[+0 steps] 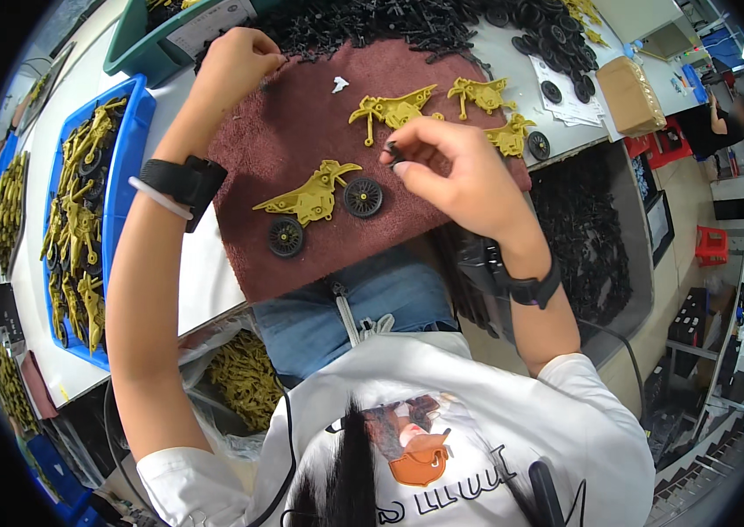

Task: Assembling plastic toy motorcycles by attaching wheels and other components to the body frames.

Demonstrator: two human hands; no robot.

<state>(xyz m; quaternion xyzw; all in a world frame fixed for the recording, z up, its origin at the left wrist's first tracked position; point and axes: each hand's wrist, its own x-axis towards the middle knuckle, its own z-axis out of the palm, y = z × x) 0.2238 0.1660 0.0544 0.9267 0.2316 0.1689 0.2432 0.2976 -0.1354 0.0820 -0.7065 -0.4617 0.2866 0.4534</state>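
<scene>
Bins come first as we look down: a blue tray point(137, 105) on our left sits full of assembled mustard-yellow toy motorbikes with black wheels, stacked loosely on one another. Above it a green bin point(126, 48) holds a few more yellow parts, though we cannot make out much inside. Below the table edge a clear plastic bag point(245, 378) bulges with bare yellow bike frames.

We work on a dark red towel point(302, 114), nappy and soft, spread over the white table point(205, 281). Near its middle lies a yellow bike frame point(306, 200), hard moulded plastic, with one spoked black wheel point(363, 197) at its right end and another wheel point(286, 236) just below its left end. Three more yellow frames point(394, 110) lie along the towel's far edge, and a small white scrap point(339, 84) sits apart from them.

Our right hand point(460, 176) hovers above the towel, thumb and forefinger pinched narrow on a small black part point(392, 153), too tiny to tell its shape. Our left hand point(233, 63) is curled at the towel's far left corner, fingertips in a heap of black parts point(372, 26); we cannot tell whether it grips any. Round black wheels point(556, 53) lie scattered at the far right.
</scene>
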